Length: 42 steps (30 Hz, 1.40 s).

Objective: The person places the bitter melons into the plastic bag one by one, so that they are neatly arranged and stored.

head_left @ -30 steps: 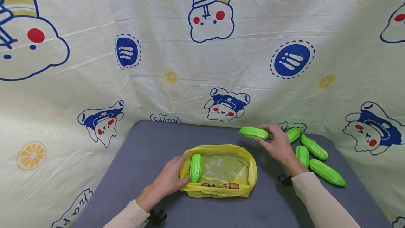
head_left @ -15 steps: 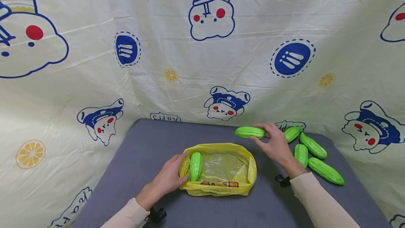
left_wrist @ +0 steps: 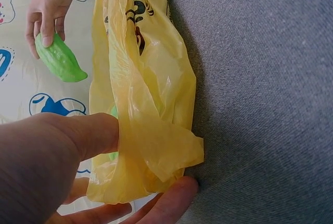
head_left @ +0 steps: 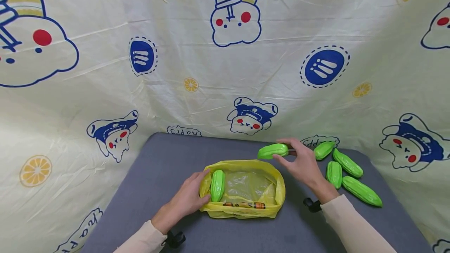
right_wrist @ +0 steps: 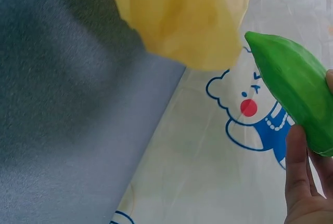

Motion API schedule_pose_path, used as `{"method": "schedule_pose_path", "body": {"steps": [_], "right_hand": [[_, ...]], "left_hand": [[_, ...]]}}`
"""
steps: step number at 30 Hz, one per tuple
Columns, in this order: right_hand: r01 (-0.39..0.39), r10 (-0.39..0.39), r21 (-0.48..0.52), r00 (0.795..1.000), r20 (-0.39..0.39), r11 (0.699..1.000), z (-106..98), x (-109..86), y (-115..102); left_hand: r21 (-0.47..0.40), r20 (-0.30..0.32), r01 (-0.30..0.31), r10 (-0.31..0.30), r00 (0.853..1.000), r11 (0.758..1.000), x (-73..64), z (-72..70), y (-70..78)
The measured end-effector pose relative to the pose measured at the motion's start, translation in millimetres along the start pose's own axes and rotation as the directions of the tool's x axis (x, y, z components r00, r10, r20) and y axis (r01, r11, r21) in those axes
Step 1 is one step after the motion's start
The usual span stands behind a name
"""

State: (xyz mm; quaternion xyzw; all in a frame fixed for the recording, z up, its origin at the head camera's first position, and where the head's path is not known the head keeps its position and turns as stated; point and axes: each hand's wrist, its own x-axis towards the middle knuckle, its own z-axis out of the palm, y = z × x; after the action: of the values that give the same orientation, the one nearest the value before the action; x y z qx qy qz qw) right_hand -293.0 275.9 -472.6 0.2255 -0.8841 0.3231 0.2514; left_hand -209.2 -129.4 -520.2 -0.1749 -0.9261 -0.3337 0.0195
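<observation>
we take the yellow bag (head_left: 280, 192) as our landmark: it sits mouth up on the grey table (head_left: 168, 159), rim spread wide, dark and orange print along its near side.

our left hand (head_left: 188, 196) is clamped on the bag's left end; in the left wrist view we see the thumb tucked behind the yellow film and the other fingers against the outside. inside the bag, close to that same left end, lies one green gourd (head_left: 217, 186), its length running from the near side toward the far side.

our right hand (head_left: 304, 163) pinches a second gourd (head_left: 270, 151) between thumb and fingers. this one is up in the air, just past the bag's far rim and toward its right end, apart from the bag, with its free end pointing left.

four loose gourds (head_left: 334, 174) lie in a cluster on the table, well to the right of the bag, beyond our right hand and wrist; the longest one is among the two farthest from the bag.

we wear pale sleeves (head_left: 355, 221), and a black strap (head_left: 312, 205) shows at the right wrist. behind the bag and the table hangs a cream cloth (head_left: 175, 50) printed with blue-outlined characters and orange slices.
</observation>
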Motion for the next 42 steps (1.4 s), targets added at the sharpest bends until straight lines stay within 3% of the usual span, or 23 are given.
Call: {"method": "schedule_pose_path", "body": {"steps": [31, 42], "right_hand": [[-0.076, 0.065, 0.116, 0.993, 0.097, 0.990, 9.4, -6.1, -43.4], [-0.173, 0.151, 0.141, 0.976, 0.156, 0.975, 15.6, -5.0, -54.7]], "left_hand": [[0.035, -0.002, 0.020, -0.020, 1.000, 0.999, 1.6, 1.4, 4.5], [0.038, 0.006, 0.022, -0.022, 1.000, 0.999, 0.4, -0.2, 8.0]]}}
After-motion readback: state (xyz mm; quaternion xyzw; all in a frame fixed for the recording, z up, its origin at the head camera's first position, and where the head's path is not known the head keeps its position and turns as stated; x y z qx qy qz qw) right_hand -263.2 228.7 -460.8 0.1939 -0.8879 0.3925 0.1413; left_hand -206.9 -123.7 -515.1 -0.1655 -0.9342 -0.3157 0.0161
